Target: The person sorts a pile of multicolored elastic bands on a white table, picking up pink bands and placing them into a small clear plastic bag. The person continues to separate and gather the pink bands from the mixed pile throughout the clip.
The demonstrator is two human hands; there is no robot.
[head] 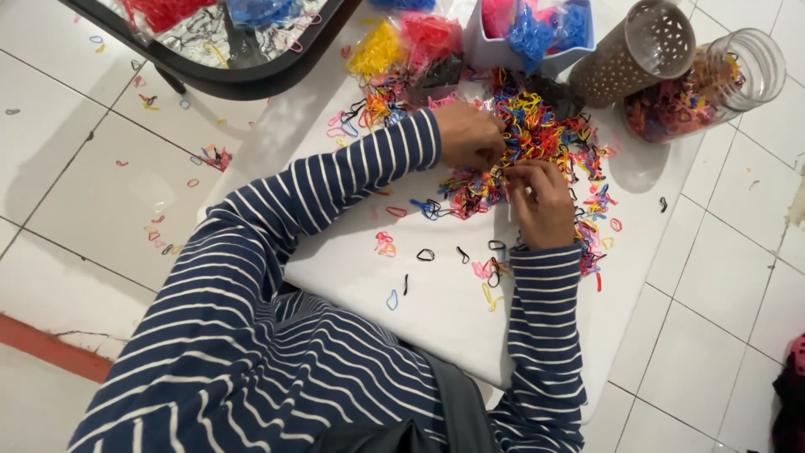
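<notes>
Both hands meet at the near edge of the band pile [537, 126] on the white table [444, 310]. The left hand [468, 134] is curled, fingertips pinching into the bands; the right hand [543, 201] is clenched over a few bands, though exactly which ones it grips I cannot tell. As for progress, some sorting looks done: a yellow bag [376, 50], a red bag [429, 38] and a blue tub [528, 33] of pink and blue bands sit at the far edge, and a jar [704, 84] lies on its side holding mixed bands beside a perforated cup [637, 50]. Much is left, judging by the large mixed pile and the strays on the table and floor [101, 168]
</notes>
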